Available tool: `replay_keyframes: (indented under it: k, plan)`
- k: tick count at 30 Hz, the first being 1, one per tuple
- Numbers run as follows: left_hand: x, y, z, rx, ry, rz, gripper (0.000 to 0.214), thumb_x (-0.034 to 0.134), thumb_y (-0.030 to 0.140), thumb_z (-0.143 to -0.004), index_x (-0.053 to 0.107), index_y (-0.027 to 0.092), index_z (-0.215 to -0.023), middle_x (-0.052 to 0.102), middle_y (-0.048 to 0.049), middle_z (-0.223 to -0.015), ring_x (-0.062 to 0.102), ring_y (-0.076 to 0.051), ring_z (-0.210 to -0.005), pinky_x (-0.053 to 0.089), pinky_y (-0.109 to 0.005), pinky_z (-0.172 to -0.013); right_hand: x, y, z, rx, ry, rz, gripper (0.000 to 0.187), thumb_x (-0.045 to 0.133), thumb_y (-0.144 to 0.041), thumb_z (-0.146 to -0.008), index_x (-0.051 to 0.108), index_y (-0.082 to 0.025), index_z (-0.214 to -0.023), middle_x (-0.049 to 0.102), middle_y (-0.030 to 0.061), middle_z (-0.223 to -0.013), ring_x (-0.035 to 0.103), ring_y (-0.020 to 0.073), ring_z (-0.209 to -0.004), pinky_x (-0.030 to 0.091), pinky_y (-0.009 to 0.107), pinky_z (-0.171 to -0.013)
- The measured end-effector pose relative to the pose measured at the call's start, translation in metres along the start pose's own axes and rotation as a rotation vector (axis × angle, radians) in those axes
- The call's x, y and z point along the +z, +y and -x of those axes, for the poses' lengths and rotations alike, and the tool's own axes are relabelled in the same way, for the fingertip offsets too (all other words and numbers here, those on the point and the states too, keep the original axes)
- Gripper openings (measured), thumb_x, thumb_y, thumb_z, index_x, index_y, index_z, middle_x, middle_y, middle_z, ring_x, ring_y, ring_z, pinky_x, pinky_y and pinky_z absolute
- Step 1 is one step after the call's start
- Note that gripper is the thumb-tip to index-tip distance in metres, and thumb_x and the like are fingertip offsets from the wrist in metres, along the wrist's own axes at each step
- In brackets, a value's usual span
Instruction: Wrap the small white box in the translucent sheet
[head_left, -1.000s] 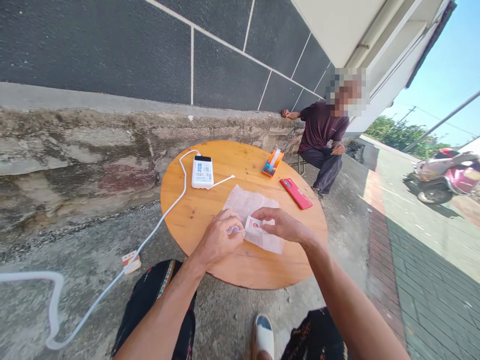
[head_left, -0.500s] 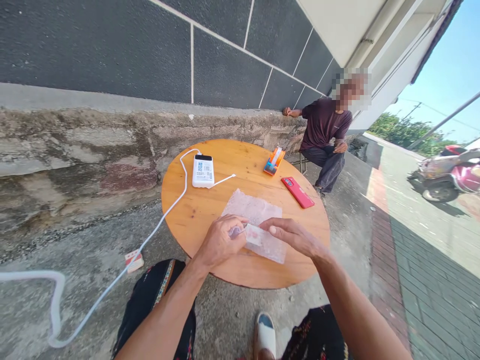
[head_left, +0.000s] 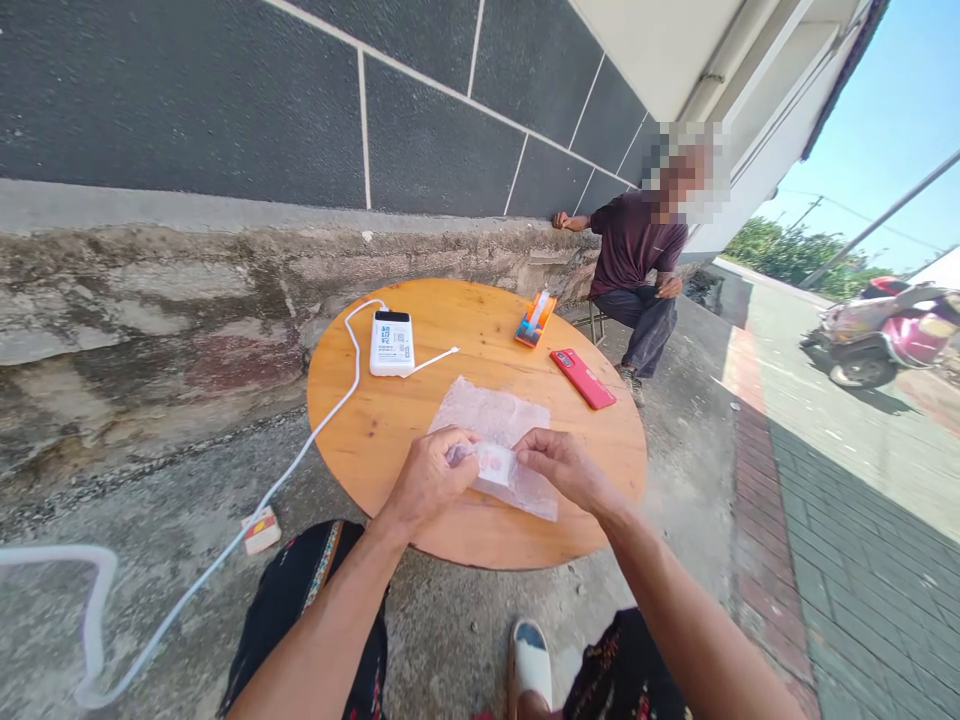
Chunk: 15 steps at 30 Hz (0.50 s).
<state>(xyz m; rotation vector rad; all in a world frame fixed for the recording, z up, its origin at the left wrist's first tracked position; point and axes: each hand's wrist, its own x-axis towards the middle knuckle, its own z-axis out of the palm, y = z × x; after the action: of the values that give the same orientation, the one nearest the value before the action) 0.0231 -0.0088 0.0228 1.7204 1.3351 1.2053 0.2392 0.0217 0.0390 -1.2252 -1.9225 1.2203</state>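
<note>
A small whitish packet (head_left: 493, 464) with reddish markings is stretched between my hands; its exact kind is not clear. My left hand (head_left: 439, 470) is closed on its left end, where some crumpled clear plastic shows at the fingers. On the right end, the thumb and fingertips of my right hand (head_left: 559, 462) are pinched together. Beneath the packet a sheet of bubble wrap (head_left: 487, 405) lies flat on the round wooden table (head_left: 390, 470). My fingers hide both ends of the packet.
A white power bank (head_left: 391, 345) with a cable (head_left: 330, 425) lies at the table's left. Toward the back right are an orange tape dispenser (head_left: 535, 318) and a red phone (head_left: 583, 379). Beyond them, a person (head_left: 637, 250) sits by the wall.
My right hand's fingers, stretched out before, are now bent and pinched on the packet's right end. The packet's face shows more fully. The whole view has shifted slightly.
</note>
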Motion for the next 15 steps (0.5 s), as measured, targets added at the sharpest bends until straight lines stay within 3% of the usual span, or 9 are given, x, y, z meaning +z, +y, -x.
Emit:
replay_keyframes:
  k: [15]
  plan:
    - [-0.0026,0.0020,0.0002,-0.026,-0.027,0.009,0.022,0.052,0.015,-0.070,0.070,0.015,-0.082,0.063,0.0033,-0.068,0.053,-0.011,-0.063,0.040,-0.019,-0.059,0.0068,0.0021,0.0020,-0.059,0.085,0.152,0.019,0.052,-0.034,-0.087,0.056,-0.019,-0.077,0.051,-0.0018,-0.067,0.044,0.0122,-0.060,0.033,0.024,-0.056]
